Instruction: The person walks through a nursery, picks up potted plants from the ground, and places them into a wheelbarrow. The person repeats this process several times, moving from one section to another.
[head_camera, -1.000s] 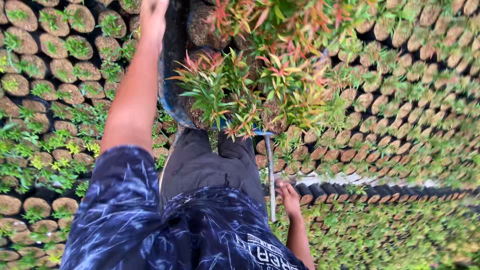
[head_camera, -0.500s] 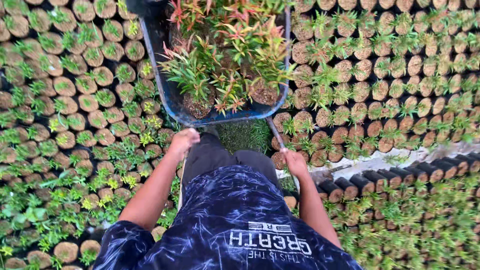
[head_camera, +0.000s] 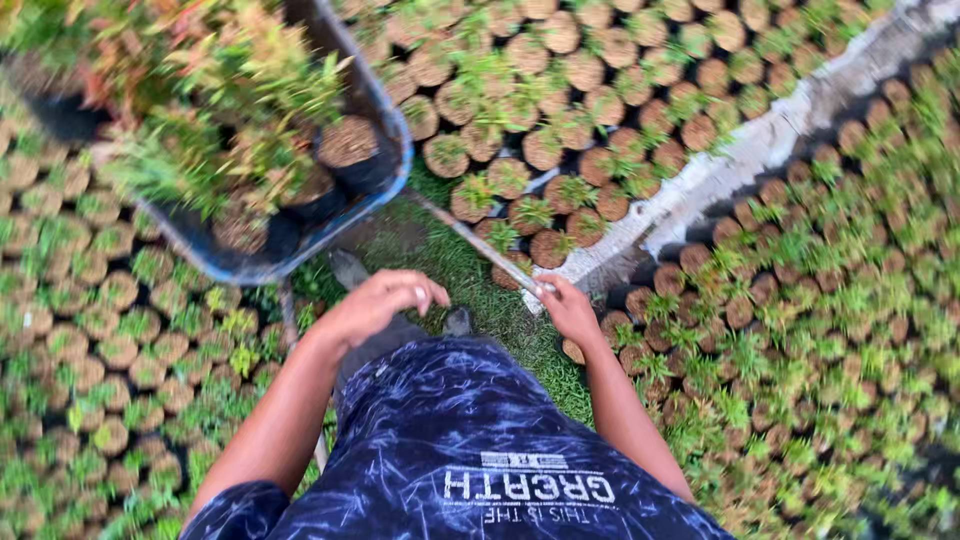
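A dark blue wheelbarrow loaded with potted red-green plants stands tilted at the upper left. My right hand is shut on the end of its right metal handle. My left hand hovers in front of my body with its fingers loosely curled and nothing in it. It is to the right of the left handle and not touching it. My dark patterned shirt fills the lower middle, and my shoes show on the grass strip.
Rows of small seedlings in round dark bags cover the ground on both sides. A narrow grass path runs under me. A pale concrete strip crosses diagonally at the upper right.
The view has swung so the wheelbarrow now sits at the upper left. My left hand has come off the left handle; my right hand still grips the right one.
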